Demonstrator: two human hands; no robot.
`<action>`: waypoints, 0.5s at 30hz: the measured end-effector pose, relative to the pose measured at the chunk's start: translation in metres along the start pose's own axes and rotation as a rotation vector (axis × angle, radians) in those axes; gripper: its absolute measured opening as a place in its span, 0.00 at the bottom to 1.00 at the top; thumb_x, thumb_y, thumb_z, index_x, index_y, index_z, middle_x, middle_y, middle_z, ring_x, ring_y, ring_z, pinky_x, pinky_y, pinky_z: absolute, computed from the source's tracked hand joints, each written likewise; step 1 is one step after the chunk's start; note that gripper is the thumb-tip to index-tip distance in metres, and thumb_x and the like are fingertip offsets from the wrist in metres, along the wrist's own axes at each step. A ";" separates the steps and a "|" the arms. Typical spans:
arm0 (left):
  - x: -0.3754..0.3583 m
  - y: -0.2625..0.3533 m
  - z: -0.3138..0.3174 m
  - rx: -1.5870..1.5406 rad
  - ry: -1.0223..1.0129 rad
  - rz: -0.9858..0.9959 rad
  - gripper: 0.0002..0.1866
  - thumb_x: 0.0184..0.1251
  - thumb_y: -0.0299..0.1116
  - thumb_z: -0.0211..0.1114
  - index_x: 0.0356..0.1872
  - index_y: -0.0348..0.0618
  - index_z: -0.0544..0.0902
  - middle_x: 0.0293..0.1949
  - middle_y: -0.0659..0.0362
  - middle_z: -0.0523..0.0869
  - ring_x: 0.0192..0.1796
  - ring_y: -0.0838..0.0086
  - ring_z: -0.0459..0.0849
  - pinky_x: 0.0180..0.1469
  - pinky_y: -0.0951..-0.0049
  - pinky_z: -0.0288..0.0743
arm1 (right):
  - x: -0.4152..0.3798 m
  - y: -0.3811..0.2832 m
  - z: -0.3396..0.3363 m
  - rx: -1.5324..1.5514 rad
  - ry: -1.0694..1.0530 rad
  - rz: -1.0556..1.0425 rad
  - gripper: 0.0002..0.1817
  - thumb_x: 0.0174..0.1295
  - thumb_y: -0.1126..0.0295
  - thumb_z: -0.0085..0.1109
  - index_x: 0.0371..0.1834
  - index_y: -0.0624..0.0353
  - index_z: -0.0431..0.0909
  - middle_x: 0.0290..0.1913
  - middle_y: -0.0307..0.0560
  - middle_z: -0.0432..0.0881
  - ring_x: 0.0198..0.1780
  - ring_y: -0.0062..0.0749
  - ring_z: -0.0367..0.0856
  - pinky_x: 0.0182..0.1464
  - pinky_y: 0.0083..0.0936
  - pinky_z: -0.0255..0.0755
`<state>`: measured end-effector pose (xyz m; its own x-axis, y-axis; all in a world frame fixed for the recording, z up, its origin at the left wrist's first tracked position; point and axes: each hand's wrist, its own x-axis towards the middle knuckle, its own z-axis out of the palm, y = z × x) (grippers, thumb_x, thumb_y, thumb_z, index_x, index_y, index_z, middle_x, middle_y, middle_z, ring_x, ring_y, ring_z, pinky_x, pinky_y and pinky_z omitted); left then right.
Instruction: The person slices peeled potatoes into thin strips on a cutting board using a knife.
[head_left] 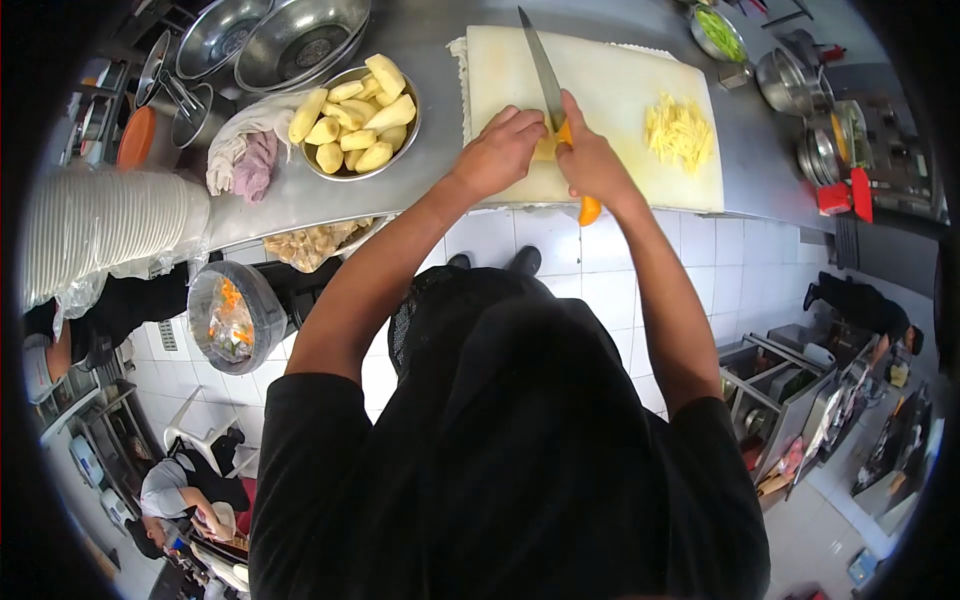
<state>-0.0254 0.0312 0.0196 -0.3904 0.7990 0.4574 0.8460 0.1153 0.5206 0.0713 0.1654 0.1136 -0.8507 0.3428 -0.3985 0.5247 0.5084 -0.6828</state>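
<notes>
My left hand (500, 150) pins a peeled potato piece (545, 150) at the white cutting board's (600, 80) near edge, right hand (595, 165) clenched round the orange-handled knife (545, 75) — one small pile of yellow potato strips (680, 130) cut, a steel bowl of peeled potatoes (360, 115) remaining.

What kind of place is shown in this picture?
Most likely a restaurant kitchen: a steel counter with a large cutting board, big metal bowls, and a tall stack of plates.

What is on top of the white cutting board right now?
On the cutting board: potato strips, the knife, both hands. The left hand covers most of the piece being cut.
</notes>
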 end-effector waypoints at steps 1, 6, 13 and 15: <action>0.000 0.000 0.000 -0.006 0.009 0.003 0.13 0.59 0.18 0.60 0.46 0.36 0.82 0.53 0.54 0.81 0.51 0.58 0.78 0.58 0.62 0.76 | -0.004 -0.004 -0.004 -0.018 -0.006 0.011 0.42 0.65 0.74 0.46 0.83 0.50 0.43 0.32 0.65 0.84 0.21 0.48 0.82 0.35 0.42 0.80; 0.000 0.001 0.000 -0.019 0.061 0.009 0.12 0.61 0.19 0.60 0.46 0.34 0.81 0.53 0.52 0.81 0.52 0.56 0.78 0.58 0.61 0.76 | -0.066 -0.037 -0.023 -0.082 -0.166 0.184 0.42 0.60 0.76 0.45 0.82 0.58 0.45 0.35 0.69 0.84 0.28 0.54 0.85 0.46 0.46 0.78; 0.000 0.002 0.001 -0.011 0.026 -0.036 0.12 0.63 0.20 0.59 0.47 0.34 0.81 0.54 0.51 0.81 0.54 0.56 0.78 0.59 0.62 0.76 | -0.086 -0.004 0.011 -0.230 -0.003 0.030 0.42 0.62 0.77 0.50 0.81 0.61 0.44 0.31 0.73 0.83 0.40 0.70 0.83 0.51 0.57 0.74; 0.000 0.003 0.000 -0.009 0.028 -0.046 0.11 0.64 0.21 0.58 0.47 0.34 0.81 0.54 0.51 0.81 0.54 0.56 0.78 0.59 0.62 0.76 | -0.075 0.012 0.022 -0.209 0.056 -0.044 0.43 0.64 0.77 0.48 0.82 0.55 0.41 0.33 0.74 0.82 0.37 0.74 0.81 0.47 0.58 0.73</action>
<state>-0.0232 0.0319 0.0210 -0.4388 0.7762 0.4527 0.8237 0.1460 0.5480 0.1401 0.1282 0.1219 -0.8728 0.3571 -0.3328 0.4874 0.6742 -0.5548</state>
